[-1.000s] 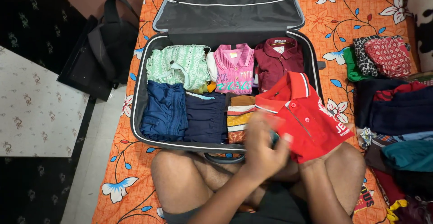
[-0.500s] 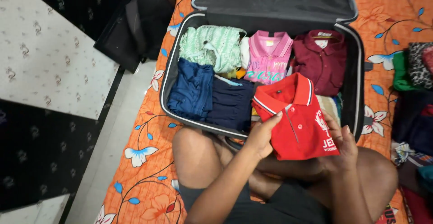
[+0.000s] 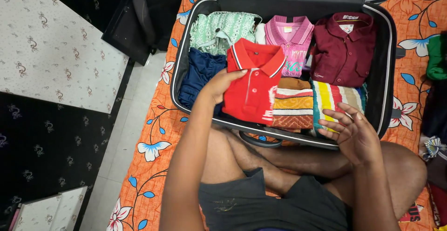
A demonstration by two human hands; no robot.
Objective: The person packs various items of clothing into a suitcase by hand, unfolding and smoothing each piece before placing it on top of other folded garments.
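An open black suitcase (image 3: 389, 68) lies on the bed before my crossed legs, filled with folded clothes. My left hand (image 3: 220, 85) grips the left edge of a folded red polo shirt (image 3: 252, 86), which lies in the suitcase over dark blue clothes (image 3: 197, 72). My right hand (image 3: 352, 132) hovers open, palm up, at the suitcase's near right rim, holding nothing. Around the red shirt are a green patterned garment (image 3: 219, 27), a pink striped polo (image 3: 291, 38), a maroon shirt (image 3: 343, 48) and striped folded cloths (image 3: 294, 106).
The orange flowered bedsheet (image 3: 153, 133) covers the bed. More folded clothes (image 3: 436, 73) pile up at the right edge. A black backpack (image 3: 144, 19) leans by the bed on the left, beside a tiled floor (image 3: 118, 138).
My left hand carried the red polo shirt from my lap leftward into the suitcase, over the dark blue clothes. My right hand let go of it and opened.
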